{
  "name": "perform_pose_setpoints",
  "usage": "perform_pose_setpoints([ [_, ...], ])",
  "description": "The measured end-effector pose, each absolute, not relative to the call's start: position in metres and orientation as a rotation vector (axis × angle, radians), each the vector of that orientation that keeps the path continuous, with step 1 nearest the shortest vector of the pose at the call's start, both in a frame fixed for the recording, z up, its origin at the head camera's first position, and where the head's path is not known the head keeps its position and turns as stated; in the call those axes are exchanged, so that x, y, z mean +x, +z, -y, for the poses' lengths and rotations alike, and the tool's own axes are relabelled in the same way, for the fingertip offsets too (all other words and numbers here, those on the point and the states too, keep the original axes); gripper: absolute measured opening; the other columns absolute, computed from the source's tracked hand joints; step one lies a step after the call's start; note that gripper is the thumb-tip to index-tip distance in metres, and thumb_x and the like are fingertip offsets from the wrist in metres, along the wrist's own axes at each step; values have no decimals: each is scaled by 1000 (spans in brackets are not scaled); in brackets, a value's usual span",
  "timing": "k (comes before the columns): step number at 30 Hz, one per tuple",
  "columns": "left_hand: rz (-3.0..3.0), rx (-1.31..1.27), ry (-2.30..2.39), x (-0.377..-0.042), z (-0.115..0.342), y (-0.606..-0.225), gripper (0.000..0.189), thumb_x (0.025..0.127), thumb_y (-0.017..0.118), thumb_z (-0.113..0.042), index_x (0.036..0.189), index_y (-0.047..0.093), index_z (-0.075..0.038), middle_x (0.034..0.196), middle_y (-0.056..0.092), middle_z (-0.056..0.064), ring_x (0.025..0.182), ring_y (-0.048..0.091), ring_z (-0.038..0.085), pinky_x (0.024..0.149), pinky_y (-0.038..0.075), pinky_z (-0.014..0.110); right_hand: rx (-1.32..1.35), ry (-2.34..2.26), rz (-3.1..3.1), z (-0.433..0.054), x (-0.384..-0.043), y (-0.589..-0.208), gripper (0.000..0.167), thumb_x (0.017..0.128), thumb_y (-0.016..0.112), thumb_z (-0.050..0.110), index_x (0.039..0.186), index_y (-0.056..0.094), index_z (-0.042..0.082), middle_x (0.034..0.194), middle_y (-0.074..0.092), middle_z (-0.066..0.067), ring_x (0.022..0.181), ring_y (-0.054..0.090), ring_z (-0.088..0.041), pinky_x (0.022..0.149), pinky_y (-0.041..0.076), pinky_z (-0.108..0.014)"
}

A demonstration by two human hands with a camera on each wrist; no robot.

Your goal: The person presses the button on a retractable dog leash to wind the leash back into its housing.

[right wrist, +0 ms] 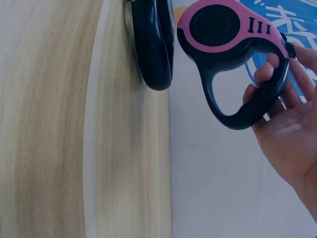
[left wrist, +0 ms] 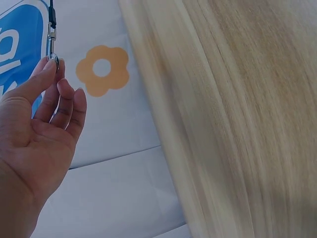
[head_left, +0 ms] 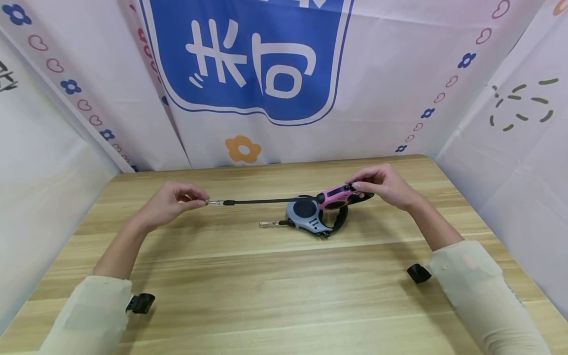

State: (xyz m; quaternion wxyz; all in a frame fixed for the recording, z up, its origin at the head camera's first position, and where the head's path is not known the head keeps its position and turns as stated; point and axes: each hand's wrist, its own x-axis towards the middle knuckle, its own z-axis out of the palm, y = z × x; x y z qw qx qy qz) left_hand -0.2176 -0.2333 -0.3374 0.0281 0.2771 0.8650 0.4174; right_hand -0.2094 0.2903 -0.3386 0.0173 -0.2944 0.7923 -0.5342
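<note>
My right hand (head_left: 382, 184) holds a pink and black retractable dog leash (right wrist: 220, 34), its fingers curled through the black loop handle (right wrist: 247, 116) and the thumb up by the button. From the leash a black strap (head_left: 270, 200) runs straight and taut to the left. At its far end my left hand (head_left: 175, 201) pinches the silver metal clip (left wrist: 52, 42) between thumb and fingers; the other fingers curl loosely below. Beneath the strap, a grey-blue retractable leash (head_left: 303, 214) lies on the table, its own silver clip (head_left: 268, 224) pointing left.
The wooden table (head_left: 266, 296) reaches back to a white cloth wall (head_left: 288, 143) with a blue printed sign (head_left: 248, 93) and an orange flower (head_left: 242, 149). White side walls close in left and right. Black wrist devices (head_left: 141, 303) stick out from both sleeves.
</note>
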Motion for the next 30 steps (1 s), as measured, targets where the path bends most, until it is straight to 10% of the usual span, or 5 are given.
perform_pose_setpoints([
  [30, -2656, 844, 1288, -221, 232, -343, 11, 98, 69, 0, 106, 77, 0, 102, 74, 13, 89, 65, 10, 76, 53, 22, -948, -1702, -2424, -283, -213, -340, 17, 97, 62, -8, 111, 72, -10, 101, 76, 2, 71, 64, -17, 61, 54, -26],
])
